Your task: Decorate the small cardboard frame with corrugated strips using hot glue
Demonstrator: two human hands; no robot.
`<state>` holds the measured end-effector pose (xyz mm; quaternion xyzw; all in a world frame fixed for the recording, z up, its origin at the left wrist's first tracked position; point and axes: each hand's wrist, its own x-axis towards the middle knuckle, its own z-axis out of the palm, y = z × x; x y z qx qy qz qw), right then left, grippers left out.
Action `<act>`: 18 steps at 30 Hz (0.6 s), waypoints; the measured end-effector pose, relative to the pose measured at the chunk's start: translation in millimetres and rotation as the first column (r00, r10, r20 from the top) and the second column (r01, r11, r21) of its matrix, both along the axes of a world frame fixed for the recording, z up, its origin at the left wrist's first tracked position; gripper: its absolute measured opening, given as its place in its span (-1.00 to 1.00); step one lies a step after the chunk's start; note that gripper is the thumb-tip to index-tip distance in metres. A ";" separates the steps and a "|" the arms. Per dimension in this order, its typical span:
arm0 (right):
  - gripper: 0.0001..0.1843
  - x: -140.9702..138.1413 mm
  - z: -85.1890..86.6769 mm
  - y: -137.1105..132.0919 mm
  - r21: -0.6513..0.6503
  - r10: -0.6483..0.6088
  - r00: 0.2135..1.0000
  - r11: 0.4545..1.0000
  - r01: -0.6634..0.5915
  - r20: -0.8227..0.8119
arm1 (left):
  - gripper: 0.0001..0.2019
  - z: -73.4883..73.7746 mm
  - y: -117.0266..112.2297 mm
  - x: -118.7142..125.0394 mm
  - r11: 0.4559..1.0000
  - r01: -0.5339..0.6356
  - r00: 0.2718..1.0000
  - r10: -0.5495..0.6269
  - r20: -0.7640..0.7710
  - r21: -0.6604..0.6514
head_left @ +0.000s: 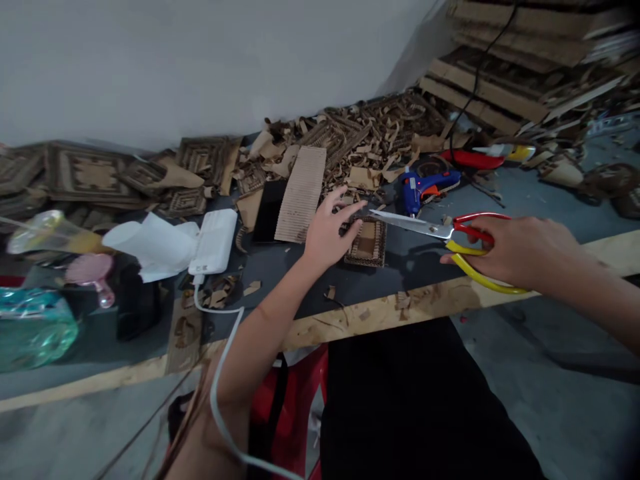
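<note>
My right hand (530, 250) grips a pair of scissors (430, 228) by its red and yellow handles. The blades point left, nearly shut, with their tips close to the fingers of my left hand (333, 230). That hand is open, fingers spread, over the upper left edge of a small cardboard frame (369, 240) with layered corrugated borders. A dark patch shows between thumb and forefinger; I cannot make out what it is. Just left of the hand, a ribbed cardboard sheet (301, 193) lies across a flat black object (270, 210).
A blue glue gun (425, 187) lies beyond the scissors. Cardboard scraps (380, 137) heap along the wall, with stacked cardboard (500, 87) at right. To the left are a white power bank (215, 240) with a trailing cable, crumpled white paper (155, 243) and a pink brush (90, 270).
</note>
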<state>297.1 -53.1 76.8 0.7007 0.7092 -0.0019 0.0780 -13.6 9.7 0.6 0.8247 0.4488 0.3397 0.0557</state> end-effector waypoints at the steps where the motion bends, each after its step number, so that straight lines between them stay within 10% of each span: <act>1: -0.06 0.6 -0.2 1.0 -0.046 -0.014 1.000 0.999 0.014 0.019 | -0.66 -0.3 3.1 -2.3 1.000 0.028 0.999 -0.028 -0.017 0.009; 18: -0.11 -11.5 7.1 10.9 -0.076 0.060 0.998 0.995 -0.059 0.004 | -0.68 -1.2 8.4 -1.6 0.993 0.074 0.997 -0.071 -0.037 0.092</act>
